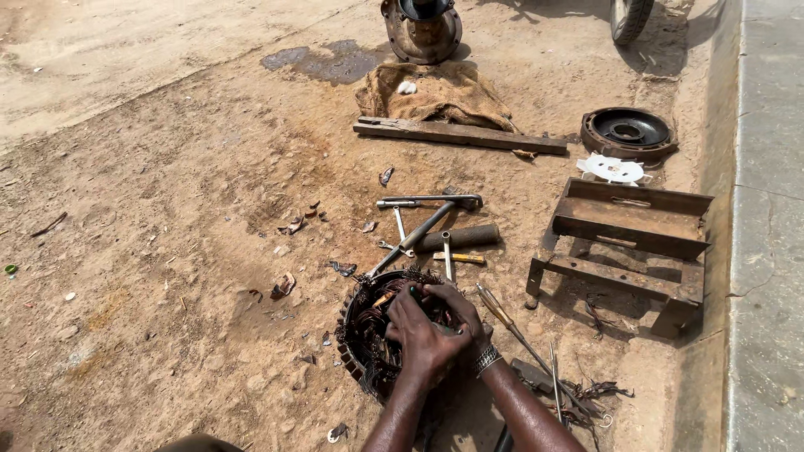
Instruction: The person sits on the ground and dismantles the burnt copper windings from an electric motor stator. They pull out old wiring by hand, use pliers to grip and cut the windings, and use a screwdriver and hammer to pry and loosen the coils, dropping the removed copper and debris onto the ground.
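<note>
Both hands work over a motor stator (368, 335) that lies on sandy ground (167, 251) just in front of the person. It is a round ribbed shell with a tangle of dark copper windings spilling from its bore. The left hand (423, 339) lies on top, fingers curled down into the windings; whether it grips a strand cannot be told. The right hand (456, 305) sits partly under and beside it, a metal bracelet (486, 360) at the wrist, its fingers bent toward the same spot — their hold is hidden.

Just beyond the stator lies a scatter of tools: a hammer (427, 222) with a long metal shaft, a thick dark handle (461, 238), a small yellow-handled tool (459, 258) and a couple of thin spanners. A screwdriver (502, 318) lies just right of the hands, with thin rods and wire scraps near it.

To the right stands a rusty steel frame (624, 243), like a low bench. Behind it lie a white plastic fan (613, 169) and a round dark end cover (628, 131). Farther off, a wooden plank (461, 134) lies across the ground before a brown sack (435, 94), and a motor housing (421, 29) stands at the top beside a wet patch. A concrete kerb (766, 251) runs down the right edge.
</note>
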The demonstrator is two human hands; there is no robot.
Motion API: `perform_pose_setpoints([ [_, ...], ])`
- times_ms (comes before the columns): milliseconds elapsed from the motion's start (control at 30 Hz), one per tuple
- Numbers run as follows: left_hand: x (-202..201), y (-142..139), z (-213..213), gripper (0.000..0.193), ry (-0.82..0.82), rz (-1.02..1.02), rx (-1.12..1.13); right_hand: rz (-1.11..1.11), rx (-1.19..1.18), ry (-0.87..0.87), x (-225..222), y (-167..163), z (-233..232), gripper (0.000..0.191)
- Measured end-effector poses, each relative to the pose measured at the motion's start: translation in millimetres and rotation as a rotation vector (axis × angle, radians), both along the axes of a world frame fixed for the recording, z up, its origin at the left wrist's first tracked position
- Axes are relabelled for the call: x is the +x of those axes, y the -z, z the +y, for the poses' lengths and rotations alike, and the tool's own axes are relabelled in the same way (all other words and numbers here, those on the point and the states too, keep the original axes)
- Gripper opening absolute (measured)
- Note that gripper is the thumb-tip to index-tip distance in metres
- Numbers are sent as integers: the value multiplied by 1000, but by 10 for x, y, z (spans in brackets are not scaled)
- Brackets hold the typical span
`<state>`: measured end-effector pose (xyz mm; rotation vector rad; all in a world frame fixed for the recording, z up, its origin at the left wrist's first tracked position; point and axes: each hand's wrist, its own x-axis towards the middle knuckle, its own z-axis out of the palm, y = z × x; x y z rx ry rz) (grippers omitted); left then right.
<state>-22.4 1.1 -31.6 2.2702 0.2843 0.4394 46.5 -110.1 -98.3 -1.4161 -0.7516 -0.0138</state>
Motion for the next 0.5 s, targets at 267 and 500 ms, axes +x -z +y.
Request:
perform_pose_setpoints([
  [267,-196,104,162,127,3,-124,-84,76,-135,-148,-160,-138,50,76],
  [500,-362,373,94,129,50,-320,-116,-78,-337,-110,-28,151,65,71],
])
